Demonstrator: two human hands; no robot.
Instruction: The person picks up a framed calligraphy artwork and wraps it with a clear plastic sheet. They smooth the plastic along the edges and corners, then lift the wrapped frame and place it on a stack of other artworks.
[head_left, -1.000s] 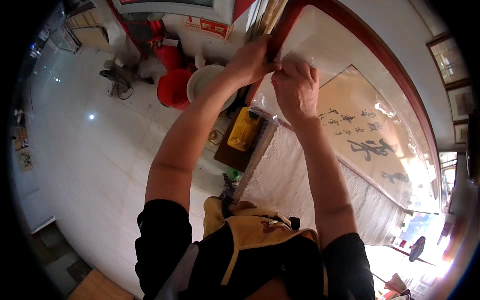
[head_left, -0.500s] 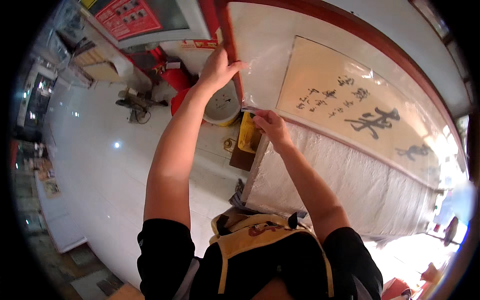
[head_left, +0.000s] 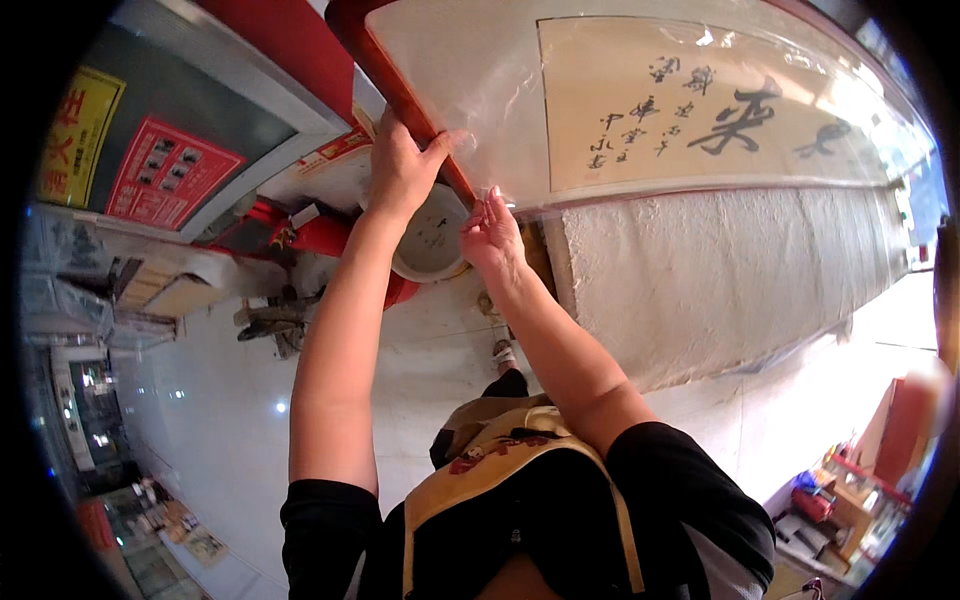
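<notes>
A large calligraphy scroll [head_left: 655, 110] lies in a reddish wooden frame [head_left: 405, 100], its front glossy as if under clear film. My left hand [head_left: 405, 165] grips the frame's left side, thumb on the front and fingers behind the edge. Close to the frame's lower left corner is my right hand [head_left: 492, 235], fingers pinched together and pointing up. A small pale, shiny bit shows at its fingertips; I cannot make out what it is. Below the frame stretches a long, rough, pale covered surface [head_left: 690, 290].
Under my left forearm stand a whitish bucket [head_left: 432, 240] and red containers [head_left: 322, 232]. A dark metal device [head_left: 275, 325] sits on the pale tiled floor [head_left: 230, 400]. A glass-fronted cabinet with a red notice [head_left: 170, 172] is at the upper left. Cluttered shelves [head_left: 830, 510] stand lower right.
My view has turned, so the cabinet shows larger at the upper left. My right hand has turned its fingers upward at the frame's corner. My left hand still holds the frame's side.
</notes>
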